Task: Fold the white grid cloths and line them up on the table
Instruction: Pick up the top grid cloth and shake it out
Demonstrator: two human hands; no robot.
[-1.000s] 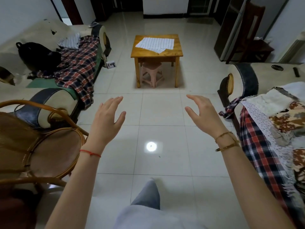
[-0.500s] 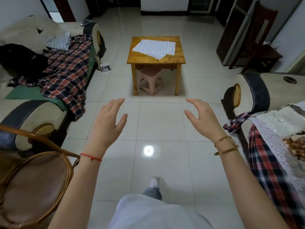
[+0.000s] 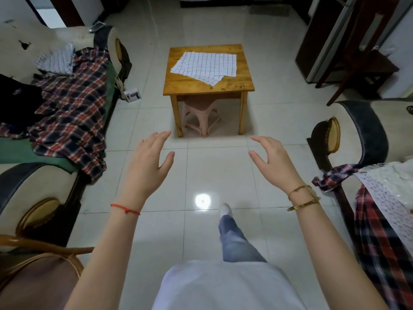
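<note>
Closer now than a second ago, the wooden table (image 3: 209, 85) sits larger at 12 o'clock, and one leg (image 3: 232, 238) has stepped forward onto the tiles. Both hands are raised over the floor, empty and well short of the table. At 10 o'clock from the bottom centre, the left hand (image 3: 148, 166) has its fingers spread and its thumb held out, holding nothing. Toward 1 o'clock, the right hand (image 3: 273, 162) is loosely curled with fingers parted, also holding nothing. Unfolded white grid cloths (image 3: 206, 66) lie overlapping on the tabletop, one corner jutting toward the near edge. Beneath the table stands a pink stool (image 3: 201, 116). At 9 o'clock a plaid blanket (image 3: 73, 108) drapes a sofa (image 3: 33, 184).
</note>
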